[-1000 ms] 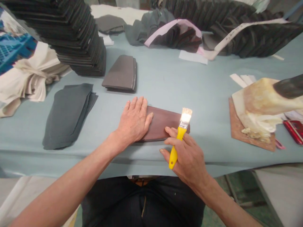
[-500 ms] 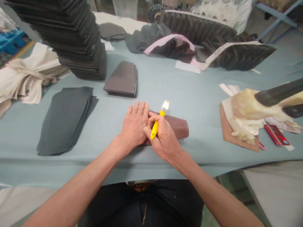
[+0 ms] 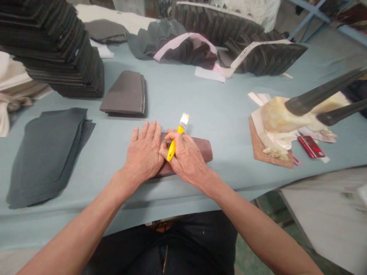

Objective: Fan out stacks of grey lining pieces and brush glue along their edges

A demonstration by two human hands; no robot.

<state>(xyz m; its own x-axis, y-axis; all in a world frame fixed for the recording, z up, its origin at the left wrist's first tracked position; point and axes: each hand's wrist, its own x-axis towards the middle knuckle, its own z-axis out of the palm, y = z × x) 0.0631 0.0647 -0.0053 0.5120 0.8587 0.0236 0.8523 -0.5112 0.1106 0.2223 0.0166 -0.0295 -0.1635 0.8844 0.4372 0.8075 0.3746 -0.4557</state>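
My left hand lies flat with fingers stretched out on the left part of a reddish-brown leather piece. Beside it my right hand is closed around a small paintbrush with a yellow handle. The brush's pale bristles point up and away from me, clear of the leather. The heel and fingers of the right hand rest on the leather, covering its middle. To the left of my hands lies a stack of dark grey cut pieces, and beyond them a smaller stack of brown-grey pieces.
A tall black stack stands at the back left. Bundles of dark pieces lie along the back. At right, a glue-crusted container holds dark handles, near a red box-like object. The blue-green table cover hangs over the front edge.
The view has swung to the right, so things on the table appear further left. My hands keep nearly the same pose on the leather, with the brush still in the right one.
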